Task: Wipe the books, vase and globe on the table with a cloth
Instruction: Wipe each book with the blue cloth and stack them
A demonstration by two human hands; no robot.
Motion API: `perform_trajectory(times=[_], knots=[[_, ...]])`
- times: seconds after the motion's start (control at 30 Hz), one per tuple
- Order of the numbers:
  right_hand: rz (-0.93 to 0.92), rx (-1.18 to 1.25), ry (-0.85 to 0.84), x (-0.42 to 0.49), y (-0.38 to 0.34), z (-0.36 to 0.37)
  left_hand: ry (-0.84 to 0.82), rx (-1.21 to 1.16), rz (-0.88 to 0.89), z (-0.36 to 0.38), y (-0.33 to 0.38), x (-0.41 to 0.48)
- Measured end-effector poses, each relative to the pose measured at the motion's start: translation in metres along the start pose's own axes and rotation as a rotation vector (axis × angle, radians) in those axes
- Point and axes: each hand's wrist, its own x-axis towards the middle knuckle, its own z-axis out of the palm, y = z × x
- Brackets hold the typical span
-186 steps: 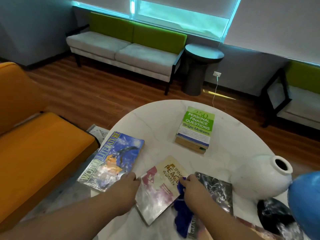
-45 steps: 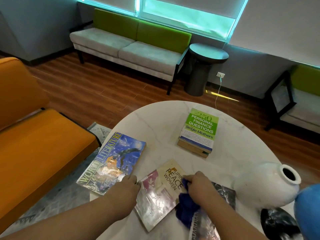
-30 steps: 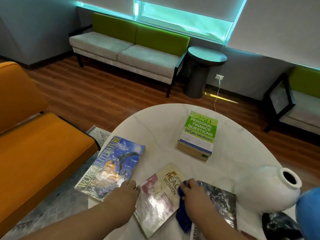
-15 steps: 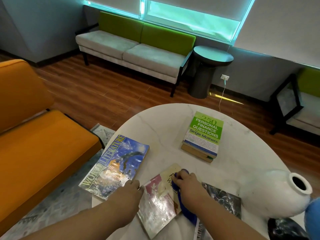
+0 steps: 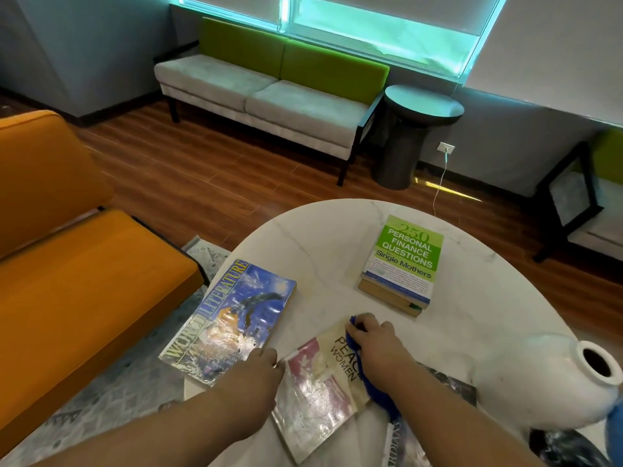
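Observation:
My right hand (image 5: 376, 342) presses a blue cloth (image 5: 379, 394) onto the far corner of the cream-and-pink "Peace Women" book (image 5: 317, 389). My left hand (image 5: 254, 374) rests flat on that book's left edge, holding it still. To the left lies the blue "World Literature" book (image 5: 232, 318). A green finance book (image 5: 404, 261) tops a small stack further back. A dark book (image 5: 448, 385) lies under my right forearm. The white vase (image 5: 539, 382) lies on its side at the right. A sliver of the blue globe (image 5: 615, 429) shows at the right edge.
Everything sits on a round white marble table (image 5: 323, 237). An orange sofa (image 5: 77, 274) stands close on the left, a green-backed bench (image 5: 269, 89) and a dark round side table (image 5: 418, 129) by the far wall. A dark glossy object (image 5: 563, 449) lies below the vase.
My right hand has slid the blue cloth up the "Peace Women" cover from near its lower right edge toward its far corner. My left hand has stayed on the book's left edge.

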Motion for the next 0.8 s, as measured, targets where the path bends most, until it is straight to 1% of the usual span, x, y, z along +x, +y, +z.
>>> perform_trajectory(times=[0.13,0.23,0.3,0.37,0.47,0.53,0.57,0.63,0.67,0.77,0.8], knots=[[-0.131,-0.014,-0.049,-0.005,-0.002,0.001,-0.001,0.013,0.006,0.000,-0.001,0.000],[-0.036,-0.004,-0.017,0.001,0.007,-0.002,0.000,-0.002,0.007,-0.002,0.000,0.000],[0.000,-0.035,-0.014,0.003,-0.003,-0.005,0.004,-0.023,-0.001,-0.005,0.001,-0.002],[-0.061,-0.060,-0.021,0.003,-0.013,-0.003,0.003,-0.029,-0.003,-0.006,0.002,-0.002],[-0.193,-0.019,-0.074,0.002,-0.008,0.000,0.004,-0.043,-0.006,-0.007,0.002,-0.003],[-0.152,0.044,-0.042,0.004,0.000,-0.001,0.009,-0.049,-0.009,-0.007,0.002,-0.004],[-0.104,0.039,-0.002,0.007,0.004,-0.002,0.012,-0.048,-0.012,-0.007,0.002,-0.004],[-0.051,-0.025,-0.005,0.009,0.002,-0.002,0.010,-0.048,-0.019,-0.007,0.003,-0.004],[-0.067,-0.026,-0.001,0.007,-0.003,0.001,0.009,-0.047,-0.021,-0.008,0.003,-0.004],[-0.220,-0.032,-0.024,-0.001,-0.010,0.015,0.002,-0.038,-0.020,-0.009,0.003,-0.004],[-0.244,0.006,-0.035,-0.005,-0.008,0.017,0.000,-0.041,-0.022,-0.010,0.004,-0.005]])
